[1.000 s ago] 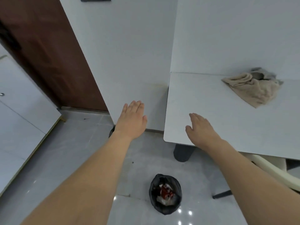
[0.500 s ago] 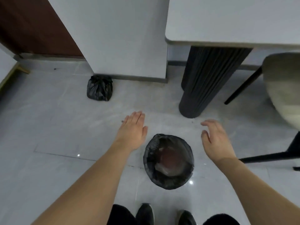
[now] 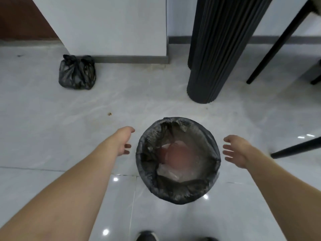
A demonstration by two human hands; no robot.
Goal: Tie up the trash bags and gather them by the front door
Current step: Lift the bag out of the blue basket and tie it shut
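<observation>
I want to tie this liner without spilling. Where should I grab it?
Grip the liner's folded-over rim at opposite sides, left hand and right hand coming in from each side. The edge drapes outside the bin, so it probably pinches easily and lifts upward, mouth closing over the trash.

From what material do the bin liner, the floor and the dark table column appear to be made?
Bin liner: thin black plastic film, crinkled and slightly glossy.
Floor: polished grey stone or ceramic tiles, with veining, joints and lamp reflections.
Table column: matte black and fluted; whether metal, wood or plastic cannot be told.
</observation>
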